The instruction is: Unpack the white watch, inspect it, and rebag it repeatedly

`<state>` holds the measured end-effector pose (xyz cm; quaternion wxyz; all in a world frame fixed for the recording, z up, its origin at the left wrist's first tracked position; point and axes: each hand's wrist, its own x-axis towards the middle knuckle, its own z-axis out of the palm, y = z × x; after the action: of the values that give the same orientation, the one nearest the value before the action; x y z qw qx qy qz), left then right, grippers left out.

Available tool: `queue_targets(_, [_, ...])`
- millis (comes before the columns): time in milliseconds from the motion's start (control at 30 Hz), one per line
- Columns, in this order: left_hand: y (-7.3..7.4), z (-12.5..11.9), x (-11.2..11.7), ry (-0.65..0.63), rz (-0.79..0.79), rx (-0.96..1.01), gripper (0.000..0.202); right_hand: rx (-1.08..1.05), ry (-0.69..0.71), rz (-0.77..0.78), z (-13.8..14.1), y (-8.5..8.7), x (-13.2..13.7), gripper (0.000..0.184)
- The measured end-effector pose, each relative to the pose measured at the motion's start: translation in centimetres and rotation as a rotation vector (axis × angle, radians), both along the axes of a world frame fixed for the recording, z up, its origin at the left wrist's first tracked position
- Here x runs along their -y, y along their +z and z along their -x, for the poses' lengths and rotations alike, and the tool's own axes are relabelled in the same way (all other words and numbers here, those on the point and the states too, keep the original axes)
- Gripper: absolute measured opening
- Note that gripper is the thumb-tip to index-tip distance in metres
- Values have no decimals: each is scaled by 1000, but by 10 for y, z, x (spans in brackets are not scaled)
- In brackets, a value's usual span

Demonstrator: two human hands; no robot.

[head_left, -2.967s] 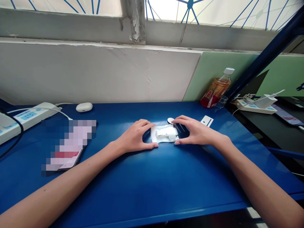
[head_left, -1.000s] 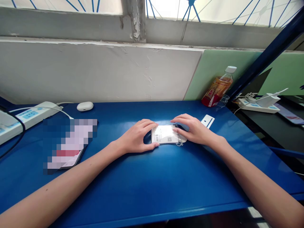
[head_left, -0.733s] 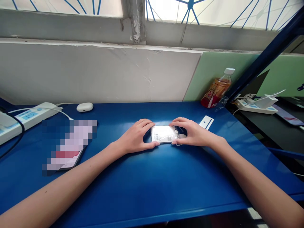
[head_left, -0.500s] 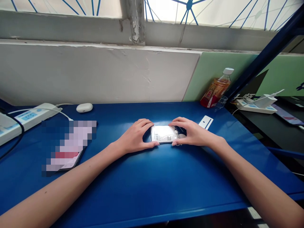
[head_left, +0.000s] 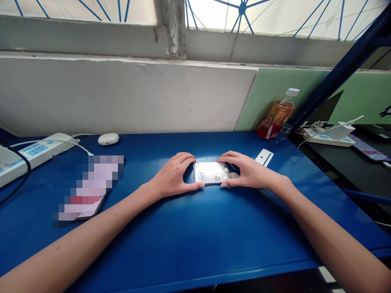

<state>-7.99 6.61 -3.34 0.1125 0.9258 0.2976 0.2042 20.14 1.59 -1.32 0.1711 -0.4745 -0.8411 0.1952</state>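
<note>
A small flat white packet [head_left: 209, 173] in clear plastic lies on the blue tabletop, with a barcode label and a dark square code on its top face. My left hand [head_left: 174, 175] grips its left end, thumb along the near edge and fingers at the far edge. Around the right end curls my right hand [head_left: 246, 169], with its thumb in front and fingers behind. Between its thumb and fingers the clear plastic shows a round pale piece; what that is I cannot make out. A white card [head_left: 264, 157] with a dark stripe lies just behind my right wrist.
At the left are a pixelated phone [head_left: 94, 179] on a white cable, a power strip [head_left: 45, 148] and a white earbud case [head_left: 108, 139]. A drink bottle [head_left: 276, 116] leans at the back right, near a blue metal post [head_left: 336, 71]. Another power strip [head_left: 332, 137] lies beyond it.
Both hands keep the same hold on the packet. The view has shifted very slightly; nothing else has visibly moved.
</note>
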Motion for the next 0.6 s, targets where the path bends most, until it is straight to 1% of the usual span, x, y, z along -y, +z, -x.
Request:
queue_targets(333, [1,0,1,-2,22,-19,75,35,-12,-39,-1,1,0,71])
queue_targets(433, [2,1,2,-61,8,-42,73,34,-10,-66,3,-1,1,68])
queue_targets(533, [3,3,3,-153,9,-70,68,14,-2,-88,7,-3,2,62])
queue_targets(600, [3,4,2,-182,20,-92,65,9,2,-97,9,-4,2,58])
